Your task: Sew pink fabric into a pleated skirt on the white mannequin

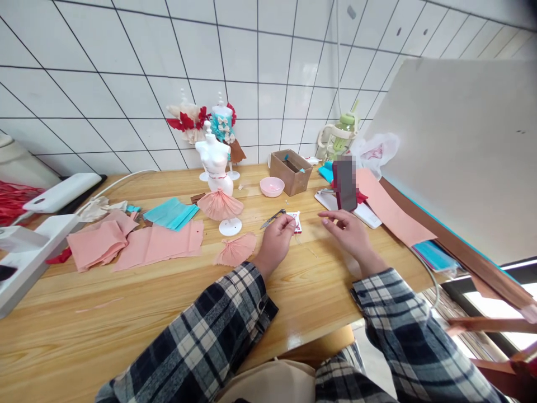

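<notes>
My left hand has its fingers pinched together beside a small red and white packet; what it holds is too small to name, though a thin thread trails on the table below. Thread snips lie just behind that hand. My right hand hovers over the table with its fingers apart and nothing visible between them. To the left stands a white mini mannequin wearing a pleated pink skirt. A gathered pink fabric piece lies next to my left wrist.
Pink fabric and blue fabric lie left. Behind are a pink bowl, a cardboard box and dressed mannequins. A phone stands upright at right, near a green bottle. A power strip sits far left.
</notes>
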### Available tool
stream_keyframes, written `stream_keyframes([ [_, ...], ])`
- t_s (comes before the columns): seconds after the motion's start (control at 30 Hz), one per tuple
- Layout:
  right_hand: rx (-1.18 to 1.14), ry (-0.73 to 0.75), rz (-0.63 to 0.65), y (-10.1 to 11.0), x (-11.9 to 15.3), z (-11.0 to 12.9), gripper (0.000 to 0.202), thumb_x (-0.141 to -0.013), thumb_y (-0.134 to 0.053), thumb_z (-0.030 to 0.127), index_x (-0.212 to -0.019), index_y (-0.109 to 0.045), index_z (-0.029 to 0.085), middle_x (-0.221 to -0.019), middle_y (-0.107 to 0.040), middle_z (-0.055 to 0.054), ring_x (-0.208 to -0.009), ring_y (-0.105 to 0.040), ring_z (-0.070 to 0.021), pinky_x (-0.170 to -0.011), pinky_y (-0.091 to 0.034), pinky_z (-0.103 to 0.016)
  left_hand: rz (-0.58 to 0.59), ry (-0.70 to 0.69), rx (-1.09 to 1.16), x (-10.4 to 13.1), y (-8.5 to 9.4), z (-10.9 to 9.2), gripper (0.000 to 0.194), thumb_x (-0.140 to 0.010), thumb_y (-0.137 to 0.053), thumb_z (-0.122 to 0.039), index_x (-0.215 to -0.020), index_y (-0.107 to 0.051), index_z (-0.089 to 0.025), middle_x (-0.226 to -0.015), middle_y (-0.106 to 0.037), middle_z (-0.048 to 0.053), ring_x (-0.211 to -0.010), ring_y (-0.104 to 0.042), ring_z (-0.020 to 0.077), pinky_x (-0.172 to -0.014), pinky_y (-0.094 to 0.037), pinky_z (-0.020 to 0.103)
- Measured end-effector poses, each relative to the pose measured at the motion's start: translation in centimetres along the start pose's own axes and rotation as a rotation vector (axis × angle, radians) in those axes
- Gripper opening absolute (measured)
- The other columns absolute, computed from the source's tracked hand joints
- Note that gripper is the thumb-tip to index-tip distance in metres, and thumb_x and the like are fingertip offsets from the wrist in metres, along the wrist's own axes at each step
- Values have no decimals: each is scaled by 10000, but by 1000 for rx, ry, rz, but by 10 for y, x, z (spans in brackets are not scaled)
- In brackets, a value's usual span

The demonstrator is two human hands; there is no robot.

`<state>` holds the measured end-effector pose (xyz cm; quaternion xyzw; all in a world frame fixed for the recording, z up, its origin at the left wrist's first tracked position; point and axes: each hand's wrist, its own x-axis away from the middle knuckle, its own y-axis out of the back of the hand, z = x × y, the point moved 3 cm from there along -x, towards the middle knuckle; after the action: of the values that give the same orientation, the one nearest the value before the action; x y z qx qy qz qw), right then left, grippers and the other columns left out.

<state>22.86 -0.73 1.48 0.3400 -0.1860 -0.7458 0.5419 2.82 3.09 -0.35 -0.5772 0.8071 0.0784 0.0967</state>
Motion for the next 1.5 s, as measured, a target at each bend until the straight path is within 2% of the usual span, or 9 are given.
stream_keyframes([
  [0.23,-14,184,177,-7,12,36,269,-884,-596,408,-1050,-734,248,-1092,-684,-59,-927,-633,-185,-653,-479,-273,232,-242,-470,6,-7,-9,204,-870,-495,-263,-678,-523,-201,-704,-585,9,-734,-522,178,-723,-385,307],
  [0.4,20,253,137,-8,13,36,123,-826,-675,339,-822,-733,231,-1054,-697,-50,-983,-639,-204,-907,-466,-352,231,-300,-530,7,-9,-11,203,-864,-485,-242,-680,-562,-209,-730,-612,31,-763,-535,195,-749,-380,329],
  [0.57,76,341,155,-13,19,41,129,-877,-591,275,-816,-681,206,-924,-654,-64,-902,-612,-211,-842,-476,-358,193,-269,-455,7,-15,-8,202,-789,-511,-179,-591,-514,-214,-625,-535,1,-706,-498,183,-709,-370,313],
  [0.77,151,503,3,-18,35,52,198,-949,-440,244,-894,-626,202,-1020,-609,-113,-1006,-565,-241,-909,-458,-398,110,-205,-386,1,-12,1,215,-835,-447,-185,-659,-569,-202,-671,-587,5,-674,-533,167,-654,-405,290],
  [0.87,66,394,-89,-16,33,50,289,-955,-438,289,-1202,-570,219,-1189,-592,-127,-1015,-588,-228,-903,-480,-392,56,-208,-394,1,-4,0,228,-886,-468,-239,-740,-639,-198,-759,-640,29,-757,-569,185,-739,-433,320],
  [0.93,-15,256,-71,-18,24,42,557,-944,-444,306,-1475,-291,235,-1317,-554,-133,-1000,-616,-211,-867,-507,-378,98,-315,-469,7,-2,-8,181,-877,-556,-294,-782,-685,-212,-845,-667,46,-872,-575,206,-859,-421,362],
  [1.03,-21,51,60,-28,5,30,836,-908,-491,354,-1548,26,203,-1272,-613,-126,-987,-647,-214,-830,-517,-354,283,-561,-674,21,-6,-25,179,-884,-577,-317,-831,-726,-233,-942,-660,68,-983,-550,227,-949,-402,413],
  [1.27,473,-109,356,-61,-30,40,1021,-783,-664,440,-1546,-88,82,-953,-728,-156,-869,-675,-306,-690,-451,-333,394,-894,-1015,38,-11,-41,236,-921,-505,-236,-802,-709,-235,-942,-651,58,-1029,-529,222,-1068,-356,451],
  [1.5,621,-90,310,-63,-39,45,931,-796,-654,291,-1541,-139,78,-1030,-708,-199,-937,-668,-316,-705,-449,-334,354,-942,-1205,49,0,-54,288,-960,-421,-153,-1124,-649,-216,-1101,-680,62,-1049,-585,196,-1098,-354,464],
])
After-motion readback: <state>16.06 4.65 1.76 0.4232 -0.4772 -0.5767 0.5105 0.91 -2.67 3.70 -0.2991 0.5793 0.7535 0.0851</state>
